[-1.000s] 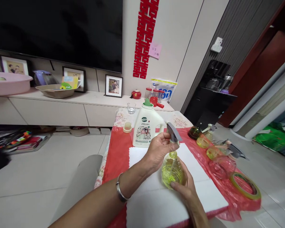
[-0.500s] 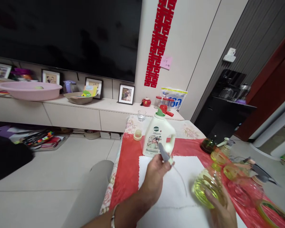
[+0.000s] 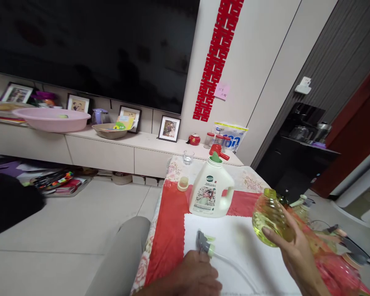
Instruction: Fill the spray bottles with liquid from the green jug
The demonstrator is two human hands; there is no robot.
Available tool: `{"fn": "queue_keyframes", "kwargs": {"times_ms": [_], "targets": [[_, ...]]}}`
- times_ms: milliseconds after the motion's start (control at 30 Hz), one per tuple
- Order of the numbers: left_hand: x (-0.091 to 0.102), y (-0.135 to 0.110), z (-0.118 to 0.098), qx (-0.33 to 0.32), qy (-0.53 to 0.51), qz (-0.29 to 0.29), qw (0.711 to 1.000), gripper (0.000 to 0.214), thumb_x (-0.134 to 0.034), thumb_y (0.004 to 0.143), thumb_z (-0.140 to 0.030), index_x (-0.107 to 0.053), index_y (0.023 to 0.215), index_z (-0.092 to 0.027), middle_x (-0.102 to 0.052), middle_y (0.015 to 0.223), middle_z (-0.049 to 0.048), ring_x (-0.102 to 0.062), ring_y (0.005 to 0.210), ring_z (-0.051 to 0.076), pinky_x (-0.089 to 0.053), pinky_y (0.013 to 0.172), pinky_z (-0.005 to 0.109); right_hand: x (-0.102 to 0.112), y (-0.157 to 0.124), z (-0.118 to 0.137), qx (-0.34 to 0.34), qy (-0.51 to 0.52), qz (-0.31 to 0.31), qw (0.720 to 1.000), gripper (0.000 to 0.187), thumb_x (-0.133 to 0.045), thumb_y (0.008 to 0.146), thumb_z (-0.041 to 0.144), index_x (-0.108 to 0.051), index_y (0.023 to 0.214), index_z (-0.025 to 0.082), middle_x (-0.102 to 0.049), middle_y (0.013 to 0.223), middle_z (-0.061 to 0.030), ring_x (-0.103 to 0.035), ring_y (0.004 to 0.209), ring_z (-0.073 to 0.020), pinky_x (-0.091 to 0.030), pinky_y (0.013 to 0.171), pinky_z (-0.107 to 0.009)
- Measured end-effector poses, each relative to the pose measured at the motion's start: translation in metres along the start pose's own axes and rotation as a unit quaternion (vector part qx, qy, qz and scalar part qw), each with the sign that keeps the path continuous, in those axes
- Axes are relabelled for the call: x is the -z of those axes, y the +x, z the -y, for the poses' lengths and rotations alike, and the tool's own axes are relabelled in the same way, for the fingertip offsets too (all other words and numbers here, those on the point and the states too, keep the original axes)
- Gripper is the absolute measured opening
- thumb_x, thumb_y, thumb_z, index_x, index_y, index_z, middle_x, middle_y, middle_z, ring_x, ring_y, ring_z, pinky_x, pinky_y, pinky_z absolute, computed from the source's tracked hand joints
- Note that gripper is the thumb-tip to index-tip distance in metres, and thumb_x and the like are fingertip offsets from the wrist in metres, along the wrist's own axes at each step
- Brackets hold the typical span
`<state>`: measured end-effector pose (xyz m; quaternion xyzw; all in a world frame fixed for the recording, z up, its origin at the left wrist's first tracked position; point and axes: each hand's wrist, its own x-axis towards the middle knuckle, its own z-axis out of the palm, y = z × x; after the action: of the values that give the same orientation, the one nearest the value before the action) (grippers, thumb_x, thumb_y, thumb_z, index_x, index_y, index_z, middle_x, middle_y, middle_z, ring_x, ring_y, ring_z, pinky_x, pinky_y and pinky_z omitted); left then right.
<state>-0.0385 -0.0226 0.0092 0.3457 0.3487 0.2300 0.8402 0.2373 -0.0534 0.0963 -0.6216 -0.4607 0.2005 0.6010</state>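
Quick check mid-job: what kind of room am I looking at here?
Most likely a home living room: a large black television screen hangs over a long cream low cabinet lined with framed photographs, and a red paper double-happiness cutout decorates the wall.

- Dark television screen (image 3: 95, 45) hangs on the pale wall (image 3: 259, 61), far beyond the left grip (image 3: 197, 277).
- Low cream cabinet (image 3: 101, 154) beneath it.
- Pale tiled floor (image 3: 80, 234) left of that grip.

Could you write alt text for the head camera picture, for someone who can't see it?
A person's right hand holds a capless yellow bottle above a red-covered table, while the left hand touches a spray head with its tube, lying on a white cloth. A white jug stands behind the cloth.
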Motion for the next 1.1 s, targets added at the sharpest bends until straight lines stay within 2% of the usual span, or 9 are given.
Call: {"fn": "queue_keyframes", "kwargs": {"times_ms": [167, 300, 333, 400, 467, 600, 733, 867, 1100], "targets": [[0.034, -0.009, -0.022, 0.032, 0.161, 0.085, 0.983, 0.034, -0.088, 0.055, -0.029, -0.067, 0.081, -0.021, -0.067, 0.066, -0.0007, -0.065, 0.062, 0.02, -0.051, 0.063, 0.032, -0.009, 0.038, 0.058, 0.044, -0.127, 0.049, 0.99, 0.1, -0.084, 0.064, 0.058, -0.042, 0.151, 0.033, -0.05, 0.146, -0.0068, -0.054, 0.128, -0.0319, -0.046, 0.11, -0.046], [0.025, -0.007, -0.073, 0.018, 0.321, 0.114, 0.94, 0.023, -0.076, 0.063, -0.029, -0.07, 0.083, -0.018, -0.07, 0.067, 0.0008, -0.055, 0.047, 0.014, -0.041, 0.049, 0.027, -0.021, 0.065, 0.09, 0.08, -0.179, 0.069, 0.978, 0.104, -0.083, 0.064, 0.058, -0.041, 0.153, 0.025, -0.056, 0.139, -0.0101, -0.061, 0.119, -0.0304, -0.054, 0.099, -0.039], [0.018, -0.006, -0.089, -0.012, 0.333, 0.082, 0.939, 0.023, -0.072, 0.066, -0.032, -0.07, 0.083, -0.017, -0.07, 0.067, 0.0011, -0.052, 0.045, 0.013, -0.039, 0.048, 0.026, -0.024, 0.072, 0.096, 0.098, -0.201, 0.072, 0.972, 0.102, -0.082, 0.064, 0.059, -0.043, 0.152, 0.024, -0.057, 0.137, -0.0101, -0.061, 0.118, -0.0308, -0.054, 0.099, -0.039], [0.005, -0.006, -0.12, -0.187, 0.33, -0.055, 0.923, 0.022, -0.065, 0.075, -0.035, -0.069, 0.087, -0.018, -0.067, 0.068, 0.0009, -0.054, 0.054, 0.013, -0.039, 0.052, 0.025, -0.029, 0.085, 0.104, 0.152, -0.262, 0.079, 0.95, 0.098, -0.079, 0.065, 0.06, -0.047, 0.149, 0.022, -0.057, 0.137, -0.0098, -0.059, 0.121, -0.0319, -0.051, 0.103, -0.043], [-0.006, -0.002, -0.147, -0.33, 0.325, -0.16, 0.872, 0.026, -0.063, 0.079, -0.036, -0.068, 0.099, -0.02, -0.069, 0.082, 0.0026, -0.06, 0.07, 0.017, -0.046, 0.064, 0.029, -0.034, 0.097, 0.109, 0.211, -0.319, 0.096, 0.919, 0.093, -0.076, 0.069, 0.059, -0.047, 0.149, 0.021, -0.055, 0.139, -0.0105, -0.056, 0.124, -0.0326, -0.048, 0.106, -0.046], [-0.017, 0.024, -0.187, -0.457, 0.367, -0.251, 0.77, 0.082, -0.08, 0.064, -0.03, -0.047, 0.139, -0.021, -0.054, 0.139, 0.0137, -0.048, 0.133, 0.031, -0.038, 0.109, 0.043, -0.041, 0.119, 0.115, 0.265, -0.37, 0.129, 0.881, 0.087, -0.072, 0.075, 0.051, -0.044, 0.151, 0.019, -0.052, 0.142, -0.012, -0.053, 0.128, -0.0326, -0.047, 0.106, -0.044], [-0.022, 0.059, -0.208, -0.431, 0.427, -0.184, 0.773, 0.118, -0.09, 0.055, -0.036, -0.026, 0.153, -0.022, -0.038, 0.157, 0.0174, -0.033, 0.146, 0.037, -0.027, 0.117, 0.051, -0.047, 0.133, 0.12, 0.276, -0.389, 0.145, 0.867, 0.085, -0.073, 0.075, 0.048, -0.044, 0.15, 0.02, -0.053, 0.14, -0.012, -0.053, 0.126, -0.0321, -0.048, 0.104, -0.043], [-0.027, 0.074, -0.214, -0.4, 0.416, -0.15, 0.803, 0.092, -0.085, 0.061, -0.034, -0.042, 0.141, -0.022, -0.055, 0.144, 0.013, -0.049, 0.135, 0.033, -0.038, 0.11, 0.044, -0.051, 0.142, 0.122, 0.291, -0.411, 0.164, 0.848, 0.084, -0.071, 0.076, 0.046, -0.043, 0.15, 0.021, -0.055, 0.136, -0.011, -0.055, 0.123, -0.0298, -0.049, 0.101, -0.042], [-0.034, 0.066, -0.218, -0.336, 0.422, -0.204, 0.817, 0.08, -0.084, 0.058, -0.035, -0.05, 0.13, -0.024, -0.067, 0.125, 0.0094, -0.06, 0.119, 0.033, -0.041, 0.102, 0.043, -0.054, 0.154, 0.12, 0.307, -0.442, 0.185, 0.822, 0.084, -0.071, 0.076, 0.044, -0.041, 0.152, 0.022, -0.057, 0.128, -0.0099, -0.056, 0.116, -0.028, -0.049, 0.098, -0.041]]}}
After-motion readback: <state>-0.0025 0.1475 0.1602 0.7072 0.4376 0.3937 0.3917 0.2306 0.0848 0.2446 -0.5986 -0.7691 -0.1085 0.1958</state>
